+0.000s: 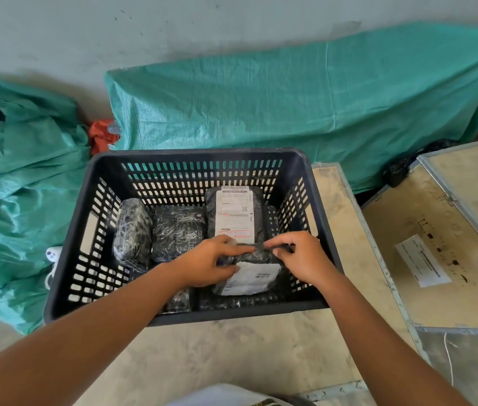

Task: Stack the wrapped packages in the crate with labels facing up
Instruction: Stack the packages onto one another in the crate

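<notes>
A dark slotted plastic crate (65,268) stands on a wooden box top. Inside lie several black wrapped packages. One at the back right (235,215) shows a long white label facing up. Two at the left, a narrow package (132,230) and a wider package (177,230), show no label. At the front right a package with a white label (251,276) rests inside the crate, label up. My left hand (211,262) grips its left side and my right hand (302,253) pinches its wrapping at the top edge. Another package (177,300) sits partly hidden under my left forearm.
Green woven sacks lie behind the crate (290,98) and to its left (12,186). A red cloth (101,136) shows between them. A second wooden crate lid with a paper label (422,260) sits to the right. A black bag (402,168) lies behind it.
</notes>
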Available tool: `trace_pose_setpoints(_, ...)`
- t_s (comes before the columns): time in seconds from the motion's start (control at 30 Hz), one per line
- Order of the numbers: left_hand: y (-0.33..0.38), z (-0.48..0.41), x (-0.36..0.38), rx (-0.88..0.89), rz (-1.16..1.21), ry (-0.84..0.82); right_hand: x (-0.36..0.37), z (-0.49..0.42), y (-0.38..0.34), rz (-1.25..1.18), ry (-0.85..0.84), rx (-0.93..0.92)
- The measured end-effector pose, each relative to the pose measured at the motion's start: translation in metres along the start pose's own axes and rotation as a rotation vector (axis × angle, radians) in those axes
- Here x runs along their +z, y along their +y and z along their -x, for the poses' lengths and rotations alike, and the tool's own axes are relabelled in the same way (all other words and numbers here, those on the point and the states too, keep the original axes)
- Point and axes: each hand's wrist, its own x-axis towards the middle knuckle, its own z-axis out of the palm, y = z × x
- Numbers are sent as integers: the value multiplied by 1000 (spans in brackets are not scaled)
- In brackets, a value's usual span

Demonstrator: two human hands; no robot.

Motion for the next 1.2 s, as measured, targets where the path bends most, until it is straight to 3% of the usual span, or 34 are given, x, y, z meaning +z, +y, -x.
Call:
trace_pose_setpoints(0.13, 12, 16, -38, -10, 150, 107, -9, 9, -8, -213, 90, -176)
trace_pose_setpoints(0.23, 22, 27, -74, -44, 266, 136, -17, 16, -17, -335, 66, -259)
trace_pose_setpoints(0.4, 41, 37, -123, -50, 528, 217, -24, 16, -47, -347, -73, -339)
trace_pose_setpoints(0.6, 63, 35, -142, 57, 616, 412, -40, 3, -79, -395, 20, -447)
trace_pose_setpoints(0.73, 68, 33, -127, 84, 599, 467, -44, -7, -79, -654, -41, -420)
trace_pose_setpoints(0.83, 64, 32, -107, 8, 437, 385, -42, -17, -71, -845, -67, -329)
trace_pose_setpoints(0.93, 50, 23, -85, -18, 467, 233, -36, -30, -58, -963, -72, -220)
trace_pose_setpoints(1.03, 34, 10, -76, -68, 557, 235, -28, -46, -47, -936, -64, -143)
trace_pose_setpoints(1.2, 7, -17, -76, -170, 468, 192, -13, -74, -35, -698, -29, -63)
